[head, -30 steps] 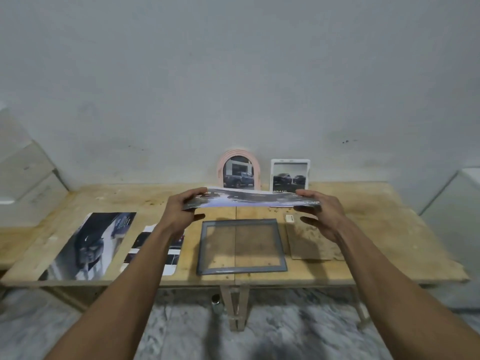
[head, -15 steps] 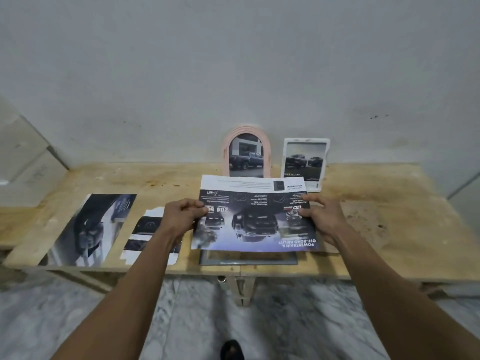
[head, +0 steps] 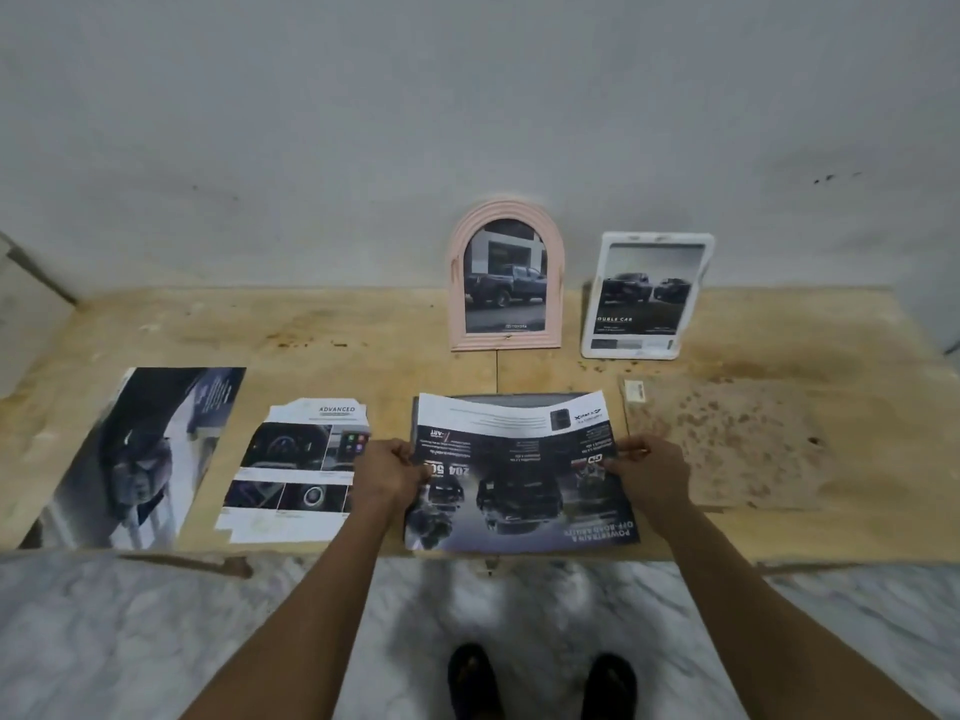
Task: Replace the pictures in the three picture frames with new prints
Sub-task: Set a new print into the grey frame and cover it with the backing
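Observation:
I hold a dark car print (head: 519, 475) flat over the grey frame (head: 498, 396), whose far edge just shows above the paper. My left hand (head: 387, 472) grips the print's left edge and my right hand (head: 652, 472) grips its right edge. The print reads upside down to me. At the back, a pink arched frame (head: 505, 278) and a white rectangular frame (head: 647, 296) lean upright against the wall, each with a car picture inside.
On the wooden table (head: 363, 335), a cut print with dashboard pictures (head: 296, 475) lies left of my hands, and a large dark print (head: 140, 454) lies further left. A brown backing board (head: 727, 449) lies to the right. Marble floor and my feet show below.
The print went from edge-on above the empty grey frame to lying face up over it, covering almost all of it. My view tilted downward and closer to the table.

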The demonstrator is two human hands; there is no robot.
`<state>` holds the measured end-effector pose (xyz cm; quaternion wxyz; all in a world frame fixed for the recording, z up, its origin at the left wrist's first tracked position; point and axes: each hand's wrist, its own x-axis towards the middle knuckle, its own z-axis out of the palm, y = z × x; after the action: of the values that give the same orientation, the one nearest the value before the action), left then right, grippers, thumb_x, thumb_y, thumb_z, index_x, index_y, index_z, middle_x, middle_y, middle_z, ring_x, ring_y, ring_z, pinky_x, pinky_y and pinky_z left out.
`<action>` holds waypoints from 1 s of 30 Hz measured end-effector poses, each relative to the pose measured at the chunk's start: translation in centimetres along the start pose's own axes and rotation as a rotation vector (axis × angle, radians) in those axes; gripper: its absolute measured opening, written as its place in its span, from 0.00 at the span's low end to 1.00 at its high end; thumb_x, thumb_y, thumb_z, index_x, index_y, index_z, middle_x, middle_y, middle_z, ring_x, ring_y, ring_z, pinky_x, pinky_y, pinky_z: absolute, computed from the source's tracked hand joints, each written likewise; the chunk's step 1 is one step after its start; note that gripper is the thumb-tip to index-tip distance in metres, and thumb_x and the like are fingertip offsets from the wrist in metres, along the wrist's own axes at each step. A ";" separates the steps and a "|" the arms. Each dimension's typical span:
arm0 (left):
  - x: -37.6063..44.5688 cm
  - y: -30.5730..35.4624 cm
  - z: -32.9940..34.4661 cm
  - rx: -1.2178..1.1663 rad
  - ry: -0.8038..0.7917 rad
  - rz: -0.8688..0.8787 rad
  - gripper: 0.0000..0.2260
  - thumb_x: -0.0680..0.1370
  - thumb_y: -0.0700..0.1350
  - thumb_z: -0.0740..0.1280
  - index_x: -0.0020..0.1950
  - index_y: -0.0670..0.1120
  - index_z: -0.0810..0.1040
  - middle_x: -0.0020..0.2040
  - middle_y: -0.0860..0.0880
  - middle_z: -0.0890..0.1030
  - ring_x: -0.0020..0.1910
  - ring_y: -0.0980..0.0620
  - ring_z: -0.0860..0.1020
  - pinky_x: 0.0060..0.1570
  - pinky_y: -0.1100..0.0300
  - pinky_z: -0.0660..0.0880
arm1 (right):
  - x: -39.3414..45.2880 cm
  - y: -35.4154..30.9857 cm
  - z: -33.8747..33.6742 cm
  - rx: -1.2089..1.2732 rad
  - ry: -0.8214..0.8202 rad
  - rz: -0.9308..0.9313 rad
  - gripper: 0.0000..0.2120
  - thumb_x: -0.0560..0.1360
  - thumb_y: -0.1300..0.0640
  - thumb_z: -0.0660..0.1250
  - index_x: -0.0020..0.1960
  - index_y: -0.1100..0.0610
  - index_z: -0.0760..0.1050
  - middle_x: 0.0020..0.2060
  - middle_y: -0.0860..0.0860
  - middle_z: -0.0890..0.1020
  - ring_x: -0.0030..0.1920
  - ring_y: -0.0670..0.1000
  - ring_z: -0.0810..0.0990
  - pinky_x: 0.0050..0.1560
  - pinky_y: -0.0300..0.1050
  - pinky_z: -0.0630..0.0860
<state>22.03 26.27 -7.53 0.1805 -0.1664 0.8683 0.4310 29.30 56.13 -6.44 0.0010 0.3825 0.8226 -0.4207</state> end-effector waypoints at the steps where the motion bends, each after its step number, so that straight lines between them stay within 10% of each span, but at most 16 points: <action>1: 0.4 -0.4 0.3 0.019 0.001 -0.001 0.09 0.68 0.37 0.79 0.37 0.47 0.81 0.36 0.48 0.84 0.37 0.49 0.83 0.46 0.50 0.82 | 0.5 0.4 0.5 -0.021 -0.001 -0.010 0.10 0.67 0.61 0.77 0.46 0.59 0.81 0.44 0.56 0.84 0.43 0.56 0.82 0.52 0.53 0.79; 12: 2.6 -1.8 2.9 0.248 0.110 0.065 0.09 0.72 0.44 0.76 0.49 0.50 0.80 0.42 0.48 0.84 0.42 0.46 0.82 0.44 0.50 0.82 | 3.5 2.1 2.9 -0.132 0.034 -0.027 0.12 0.68 0.56 0.76 0.49 0.59 0.80 0.45 0.56 0.83 0.46 0.59 0.81 0.49 0.48 0.75; 20: 2.1 -1.8 3.5 0.420 0.068 0.163 0.34 0.71 0.56 0.76 0.73 0.51 0.67 0.64 0.43 0.71 0.63 0.41 0.72 0.57 0.46 0.75 | 3.5 2.4 4.1 -0.240 -0.044 -0.104 0.19 0.71 0.52 0.74 0.59 0.57 0.77 0.53 0.58 0.78 0.53 0.58 0.77 0.48 0.45 0.70; 30: 2.5 -2.0 3.9 0.470 0.016 0.175 0.37 0.70 0.57 0.76 0.74 0.46 0.68 0.67 0.43 0.69 0.65 0.40 0.69 0.58 0.44 0.74 | 2.4 2.9 5.0 -0.370 -0.090 -0.176 0.22 0.74 0.45 0.70 0.66 0.49 0.75 0.53 0.53 0.65 0.57 0.58 0.67 0.53 0.53 0.74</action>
<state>21.37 27.89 -12.26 0.1693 -0.0472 0.9571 0.2302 27.83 55.25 -12.46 0.0711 0.2832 0.9153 -0.2774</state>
